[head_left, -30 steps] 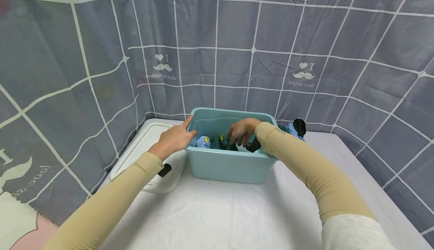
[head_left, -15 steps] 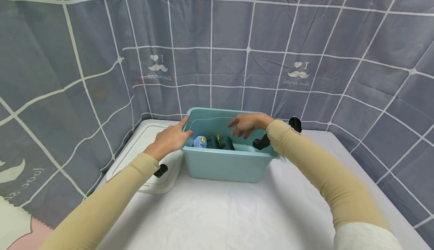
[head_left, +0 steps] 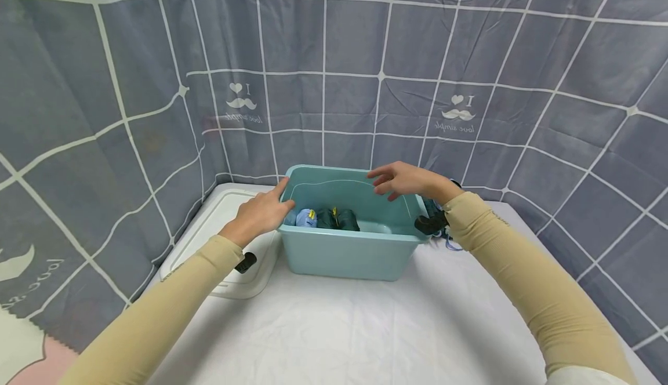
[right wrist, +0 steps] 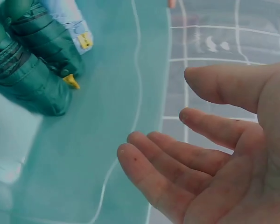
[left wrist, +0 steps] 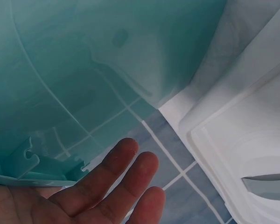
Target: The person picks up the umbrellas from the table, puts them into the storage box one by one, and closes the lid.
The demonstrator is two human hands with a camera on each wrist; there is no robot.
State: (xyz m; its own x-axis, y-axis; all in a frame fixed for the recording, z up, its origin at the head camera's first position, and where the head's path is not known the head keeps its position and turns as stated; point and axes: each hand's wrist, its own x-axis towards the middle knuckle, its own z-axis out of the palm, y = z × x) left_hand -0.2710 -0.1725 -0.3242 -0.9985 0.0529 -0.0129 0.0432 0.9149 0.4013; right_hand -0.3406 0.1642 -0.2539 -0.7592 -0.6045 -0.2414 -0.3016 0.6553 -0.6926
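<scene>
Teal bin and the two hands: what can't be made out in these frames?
- Bin floor, head view: the near wall hides it; only the tops of the rolled bundles show.
- Yellow tags on the bundles, right wrist view: too small to read.
- Left hand contact with the rim, left wrist view: the palm is cut off by the frame edge.
- Dark and blue items behind the right hand, head view: hidden by the forearm and bin.
</scene>
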